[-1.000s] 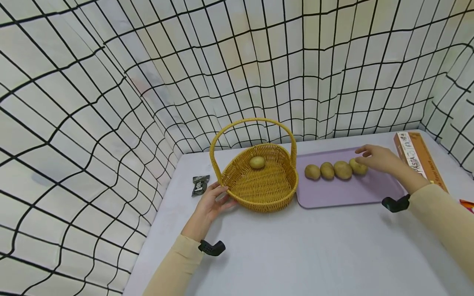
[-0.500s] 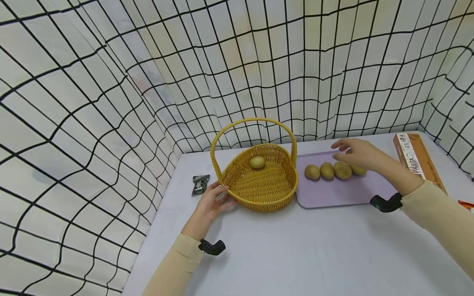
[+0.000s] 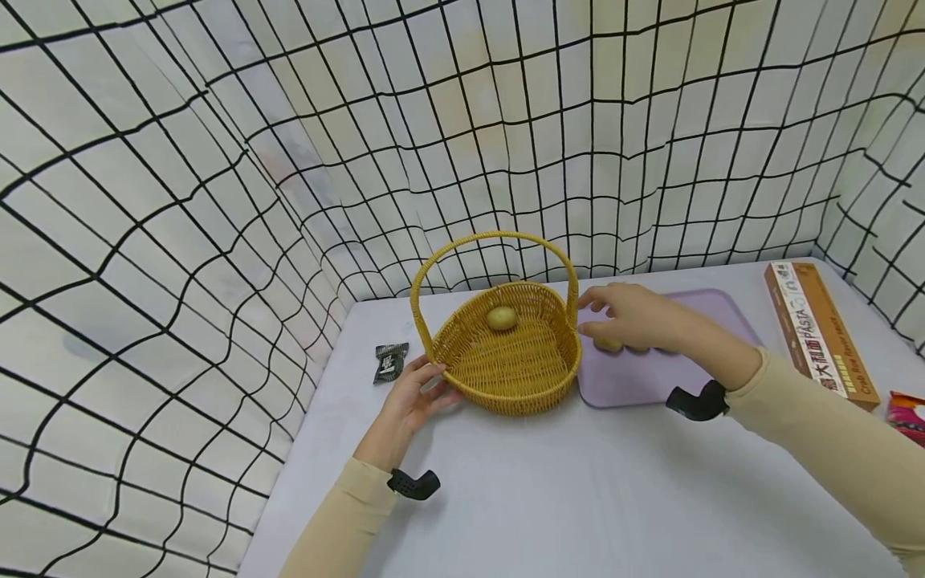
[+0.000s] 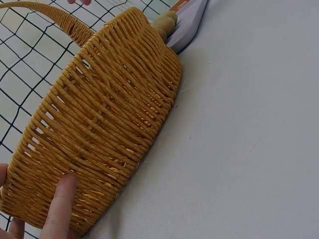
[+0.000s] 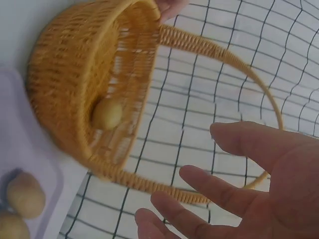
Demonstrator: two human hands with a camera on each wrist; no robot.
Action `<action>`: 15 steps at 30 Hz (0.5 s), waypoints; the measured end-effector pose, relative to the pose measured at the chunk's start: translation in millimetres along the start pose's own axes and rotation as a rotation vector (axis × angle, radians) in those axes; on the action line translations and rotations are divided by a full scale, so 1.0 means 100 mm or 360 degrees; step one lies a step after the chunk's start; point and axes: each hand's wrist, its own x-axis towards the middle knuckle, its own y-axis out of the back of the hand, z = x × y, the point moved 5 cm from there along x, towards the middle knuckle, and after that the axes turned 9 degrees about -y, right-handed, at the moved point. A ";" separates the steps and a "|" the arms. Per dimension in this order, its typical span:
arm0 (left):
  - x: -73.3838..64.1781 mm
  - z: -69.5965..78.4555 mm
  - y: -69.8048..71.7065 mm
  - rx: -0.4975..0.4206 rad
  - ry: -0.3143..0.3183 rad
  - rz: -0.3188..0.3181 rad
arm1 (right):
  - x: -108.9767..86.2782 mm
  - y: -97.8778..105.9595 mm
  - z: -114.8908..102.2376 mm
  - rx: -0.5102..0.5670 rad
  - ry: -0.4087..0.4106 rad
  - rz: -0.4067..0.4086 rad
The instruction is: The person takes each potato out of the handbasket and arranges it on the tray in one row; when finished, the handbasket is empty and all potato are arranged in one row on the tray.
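Note:
A yellow wicker basket (image 3: pixel 516 353) with a tall arched handle stands on the table, one potato (image 3: pixel 502 319) lying inside at its back. My left hand (image 3: pixel 417 393) grips the basket's left rim; a fingertip shows against the woven side in the left wrist view. Beside the handle's right end is my right hand (image 3: pixel 629 313), its fingers spread and holding nothing. Below it, several potatoes (image 3: pixel 609 344) on the purple tray (image 3: pixel 650 385) are partly covered in the head view. The right wrist view shows two of these potatoes (image 5: pixel 26 195) on the tray.
A small black wrapped packet (image 3: pixel 391 362) lies left of the basket. An orange and white pasta box (image 3: pixel 821 333) lies right of the tray, with a red and pink packet (image 3: pixel 906 416) at the edge of view. Black netting (image 3: pixel 520 160) surrounds the back and left.
My right hand has moved left from above the rightmost tray potato to the basket's handle, with nothing in it. My left hand and the basket have stayed put.

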 end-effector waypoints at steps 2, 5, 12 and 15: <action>-0.01 0.00 0.01 -0.0010 0.0003 0.0004 | 0.04 -0.04 -0.08 -0.0018 0.0036 0.0007; -0.01 0.00 0.01 -0.0030 -0.0007 -0.0002 | 0.11 -0.09 -0.18 -0.0048 0.0108 0.0059; -0.01 0.01 0.01 -0.0049 -0.0016 -0.0017 | 0.42 -0.29 -0.31 -0.0042 0.0208 -0.0003; 0.00 -0.01 0.01 0.0006 -0.0002 -0.0003 | 0.55 -0.39 -0.34 -0.0063 0.0173 -0.0081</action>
